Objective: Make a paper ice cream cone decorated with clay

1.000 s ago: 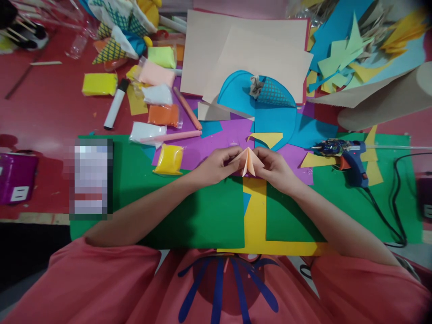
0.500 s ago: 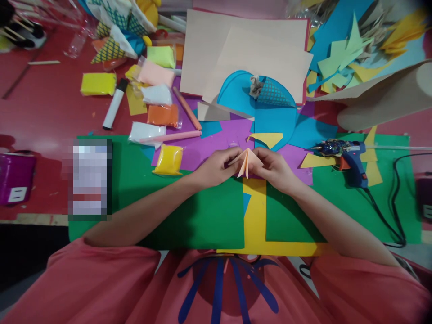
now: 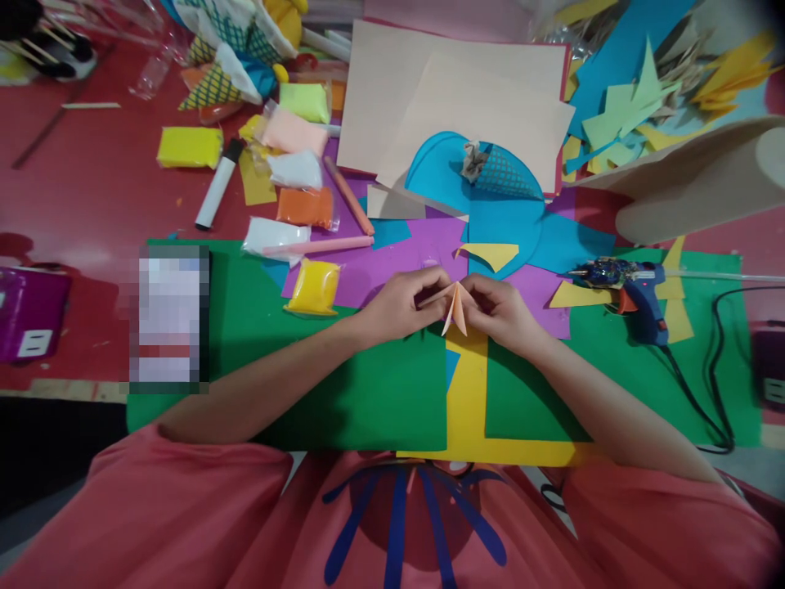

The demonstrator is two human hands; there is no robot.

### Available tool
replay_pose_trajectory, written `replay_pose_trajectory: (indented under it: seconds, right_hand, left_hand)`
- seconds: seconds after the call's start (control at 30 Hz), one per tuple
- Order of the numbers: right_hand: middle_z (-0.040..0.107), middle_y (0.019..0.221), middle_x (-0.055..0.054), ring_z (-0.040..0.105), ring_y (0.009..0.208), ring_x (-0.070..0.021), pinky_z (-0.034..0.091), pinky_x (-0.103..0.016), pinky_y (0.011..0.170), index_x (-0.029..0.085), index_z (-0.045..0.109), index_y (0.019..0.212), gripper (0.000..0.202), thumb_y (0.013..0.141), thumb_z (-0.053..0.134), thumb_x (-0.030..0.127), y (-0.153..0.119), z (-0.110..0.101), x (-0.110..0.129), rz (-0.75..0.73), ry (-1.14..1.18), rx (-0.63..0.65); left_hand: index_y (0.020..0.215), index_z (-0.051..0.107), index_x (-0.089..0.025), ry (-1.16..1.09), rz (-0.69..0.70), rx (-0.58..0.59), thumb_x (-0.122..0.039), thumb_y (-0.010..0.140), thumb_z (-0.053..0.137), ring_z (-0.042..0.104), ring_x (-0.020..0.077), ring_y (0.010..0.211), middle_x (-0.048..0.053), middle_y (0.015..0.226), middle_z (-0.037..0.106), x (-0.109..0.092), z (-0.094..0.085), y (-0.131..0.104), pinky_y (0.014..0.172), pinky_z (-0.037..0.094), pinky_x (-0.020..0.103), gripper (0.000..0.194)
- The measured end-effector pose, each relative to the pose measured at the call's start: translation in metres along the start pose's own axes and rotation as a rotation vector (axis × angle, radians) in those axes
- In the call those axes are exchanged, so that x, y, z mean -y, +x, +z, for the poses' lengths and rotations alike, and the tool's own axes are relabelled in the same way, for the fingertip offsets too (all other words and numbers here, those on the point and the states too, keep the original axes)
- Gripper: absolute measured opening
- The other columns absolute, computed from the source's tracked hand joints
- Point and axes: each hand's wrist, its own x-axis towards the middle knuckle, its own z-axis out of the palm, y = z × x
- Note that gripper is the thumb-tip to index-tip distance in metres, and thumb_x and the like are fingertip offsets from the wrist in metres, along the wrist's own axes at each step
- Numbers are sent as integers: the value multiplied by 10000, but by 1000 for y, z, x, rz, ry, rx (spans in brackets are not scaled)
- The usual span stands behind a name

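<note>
Between my two hands is a small folded piece of peach paper (image 3: 455, 312), its pleats fanning down toward me. My left hand (image 3: 408, 304) pinches its left side, thumb and fingers together. On the right side my right hand (image 3: 500, 309) grips it the same way, with some fingertips hidden behind the folds. Both hands are held over the purple sheet (image 3: 392, 266) and the yellow strip (image 3: 467, 393). Just beyond them lie a yellow paper scrap (image 3: 495, 255) and blue rounded paper (image 3: 438, 168), on which a small patterned cone (image 3: 506, 173) rests.
A blue glue gun (image 3: 643, 303) lies on the green sheet (image 3: 705, 360) at right, its cord curling toward me. Left are a phone (image 3: 167, 319), a marker (image 3: 217, 188) and several clay packets (image 3: 314, 286). Farther back are beige boards (image 3: 484, 90) and a paper roll (image 3: 680, 192).
The folded peach paper has turned slightly in my fingers, its pleats now narrower and more edge-on. Both hands keep their hold. The whole view has shifted a little.
</note>
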Motion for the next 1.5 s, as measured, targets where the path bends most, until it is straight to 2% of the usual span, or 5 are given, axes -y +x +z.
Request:
replay_pose_trajectory:
  seconds: [0.17,0.57,0.73,0.9,1.5]
  right_hand:
    - [346,566,72,288,499,-61,239,-207,483,214,351,646,209,800,489,180,-2,1,1,-123,-165,-7]
    - [331,518,67,292,472,-57,236,-200,454,202,340,589,365,927,472,242,-4,1,2,-209,-202,20]
    - [543,640,13,473,569,-84,366,-199,538,182,518,718,211,926,496,209,-4,1,4,-242,-213,-55]
    - [643,716,-16,537,601,-90,389,-201,550,169,597,811,174,948,496,204,-5,-3,5,-284,-222,10]
    - [427,601,42,368,521,-82,297,-221,519,206,410,683,231,898,459,139,-7,1,6,-339,-296,51]
  left_hand:
    - [740,497,-187,125,59,34,-228,778,490,413,75,528,-62,575,449,0,-2,-1,504,318,187,56]
    - [620,389,-189,230,132,49,-258,796,493,378,77,515,-58,553,412,-1,1,0,514,282,216,216]
    - [637,437,-185,163,158,6,-212,779,486,408,69,524,-55,572,455,-3,-2,0,513,318,195,152]
    - [711,503,-183,119,165,-12,-229,809,511,469,67,552,-45,623,540,0,-2,-1,521,368,174,109]
    - [600,544,-183,294,290,-6,-264,864,446,470,93,536,-27,543,553,5,-3,0,571,379,220,292]
